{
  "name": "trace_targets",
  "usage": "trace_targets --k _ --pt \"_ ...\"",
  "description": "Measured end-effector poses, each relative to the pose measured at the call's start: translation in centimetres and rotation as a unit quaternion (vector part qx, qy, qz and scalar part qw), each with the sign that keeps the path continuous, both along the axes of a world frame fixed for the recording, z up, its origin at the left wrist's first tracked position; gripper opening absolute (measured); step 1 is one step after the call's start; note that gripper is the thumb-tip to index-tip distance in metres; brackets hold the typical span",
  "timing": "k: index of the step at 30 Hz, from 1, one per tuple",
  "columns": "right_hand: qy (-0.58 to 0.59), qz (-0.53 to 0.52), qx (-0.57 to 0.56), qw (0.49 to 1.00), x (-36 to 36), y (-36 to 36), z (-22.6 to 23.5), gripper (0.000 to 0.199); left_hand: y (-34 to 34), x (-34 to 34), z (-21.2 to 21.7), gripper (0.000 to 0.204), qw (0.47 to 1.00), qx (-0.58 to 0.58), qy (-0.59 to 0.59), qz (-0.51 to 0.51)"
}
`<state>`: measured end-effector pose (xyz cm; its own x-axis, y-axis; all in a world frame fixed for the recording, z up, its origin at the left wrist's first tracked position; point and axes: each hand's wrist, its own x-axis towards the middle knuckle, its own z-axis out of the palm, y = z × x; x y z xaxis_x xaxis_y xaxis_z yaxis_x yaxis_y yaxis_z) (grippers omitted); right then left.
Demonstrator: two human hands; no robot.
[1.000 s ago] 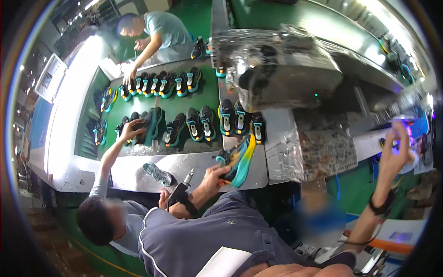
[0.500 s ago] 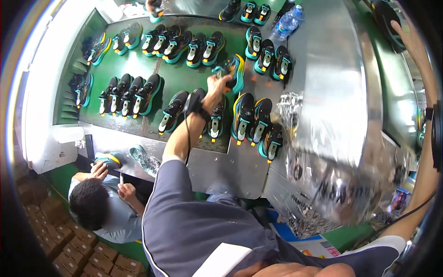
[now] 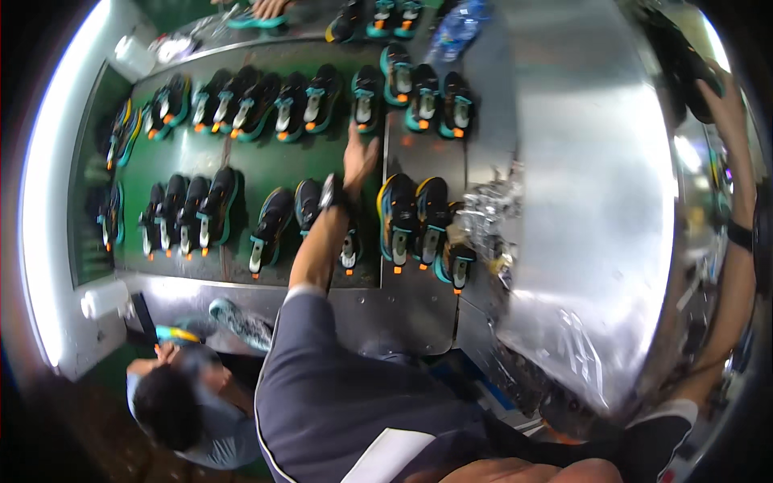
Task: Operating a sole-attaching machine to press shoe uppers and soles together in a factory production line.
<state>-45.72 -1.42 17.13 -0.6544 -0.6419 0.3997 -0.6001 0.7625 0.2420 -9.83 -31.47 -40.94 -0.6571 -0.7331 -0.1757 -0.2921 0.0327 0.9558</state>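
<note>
The shoe (image 3: 365, 90) nearest my left hand (image 3: 360, 163) sits at twelve o'clock from it on the green tabletop (image 3: 282, 165), orange-tipped end toward my fingers, with a row of shoes (image 3: 322, 88) off at its nine o'clock and three more (image 3: 423, 92) at its three. I'd judge it light, with a dark upper that gives under a squeeze and a teal sole that is stiffer but springy; nothing fragile, and it should grip rather than slide. The surest hold would be across the upper, thumb on one flank and fingers on the other. My left hand looks empty, thumb spread well away toward one o'clock, forefinger straight; I can't tell whether its tip touches the shoe or stops just short. That forearm slants from seven o'clock toward one, a strap (image 3: 332, 195) at the wrist. My right arm reaches up along the rim at three o'clock, and my right hand (image 3: 729, 111) touches a dark thing (image 3: 680, 72) at its ten o'clock; blur hides how far those fingers close.
</note>
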Motion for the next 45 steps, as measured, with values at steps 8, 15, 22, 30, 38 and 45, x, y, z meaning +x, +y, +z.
trace_targets --k 8,15,22,30,38,45 --pt "-0.187 0.154 -0.372 0.896 12.4 3.7 -0.5 0.033 21.0 17.0 14.8 0.022 0.964 0.19 0.187 -0.02" --pt "-0.177 0.145 -0.634 0.739 28.9 20.0 4.1 0.027 33.8 19.9 25.2 0.024 0.782 0.451 0.132 -0.409" --pt "-0.16 0.044 -0.56 0.812 49.7 36.8 0.0 0.025 46.9 16.9 39.1 0.099 0.443 0.602 0.147 -0.648" --pt "-0.009 -0.282 -0.658 0.698 77.0 51.6 -15.4 0.037 65.1 31.0 36.9 0.057 0.361 0.589 -0.058 -0.721" --pt "0.211 -0.43 -0.741 0.471 98.5 54.0 -22.8 0.066 82.2 47.7 34.8 0.039 0.401 0.195 0.119 -0.887" --pt "0.414 -0.487 -0.707 0.302 113.2 57.8 -29.5 0.057 97.6 57.3 27.4 0.047 0.285 0.216 -0.031 -0.933"
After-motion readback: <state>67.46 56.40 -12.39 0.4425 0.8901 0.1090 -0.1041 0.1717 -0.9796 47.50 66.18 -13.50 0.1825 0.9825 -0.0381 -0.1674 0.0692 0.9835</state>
